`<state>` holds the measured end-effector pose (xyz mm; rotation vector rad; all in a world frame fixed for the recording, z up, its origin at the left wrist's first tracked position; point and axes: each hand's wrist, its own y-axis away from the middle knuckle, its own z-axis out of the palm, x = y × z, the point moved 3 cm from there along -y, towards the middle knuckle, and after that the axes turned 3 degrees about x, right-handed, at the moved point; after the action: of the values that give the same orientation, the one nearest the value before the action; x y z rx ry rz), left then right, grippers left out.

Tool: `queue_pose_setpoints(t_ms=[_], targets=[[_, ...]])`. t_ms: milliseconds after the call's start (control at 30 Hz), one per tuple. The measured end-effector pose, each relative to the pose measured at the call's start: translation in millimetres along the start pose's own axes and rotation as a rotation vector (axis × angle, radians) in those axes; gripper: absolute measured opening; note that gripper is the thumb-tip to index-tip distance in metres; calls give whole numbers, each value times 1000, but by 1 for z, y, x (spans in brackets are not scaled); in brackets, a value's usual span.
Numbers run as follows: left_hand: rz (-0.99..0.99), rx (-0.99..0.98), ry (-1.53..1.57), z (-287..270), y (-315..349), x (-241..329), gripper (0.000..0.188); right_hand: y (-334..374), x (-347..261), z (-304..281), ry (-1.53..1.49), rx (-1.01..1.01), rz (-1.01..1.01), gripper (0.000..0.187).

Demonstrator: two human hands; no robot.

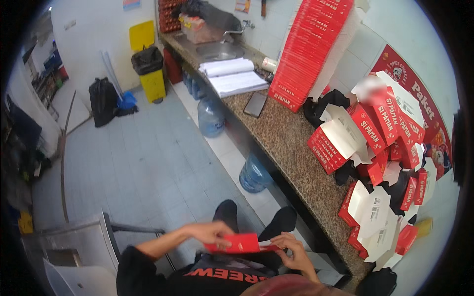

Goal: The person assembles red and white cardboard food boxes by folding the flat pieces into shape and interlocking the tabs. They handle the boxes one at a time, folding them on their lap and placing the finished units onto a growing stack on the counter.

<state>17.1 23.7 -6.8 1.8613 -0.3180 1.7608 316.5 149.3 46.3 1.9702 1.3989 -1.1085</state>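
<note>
Over my lap I hold a small red cardboard box (243,243) with white inner flaps showing at its right end. My left hand (215,234) grips the box's left part, thumb on the red face. At the right end, my right hand (292,246) pinches the flap edges between thumb and fingers. On the counter to the right lies a heap of red and white boxes; an open-lidded box (335,140) sits at its near side. Farther back, a tall leaning stack of flat red cartons (308,54) rises from the counter.
The granite counter (291,148) runs diagonally along my right. On it are an open stack of papers (234,81), a phone (255,104) and a sink (219,51). Water jugs (254,173) stand beneath. A yellow bin (152,85) and black bag (102,101) stand far left; a metal cabinet (74,241) is near left.
</note>
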Motion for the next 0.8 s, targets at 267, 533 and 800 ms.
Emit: queue_pose_setpoints(t_ms=[267, 533, 800], targets=[[-259, -27, 739, 58, -43, -38, 35, -13, -30, 19, 117, 123, 223, 39], [-355, 23, 840, 81, -64, -28, 38, 4, -30, 19, 65, 284, 609, 29], [-348, 153, 763, 86, -57, -8, 39, -10, -13, 28, 97, 334, 386, 28]])
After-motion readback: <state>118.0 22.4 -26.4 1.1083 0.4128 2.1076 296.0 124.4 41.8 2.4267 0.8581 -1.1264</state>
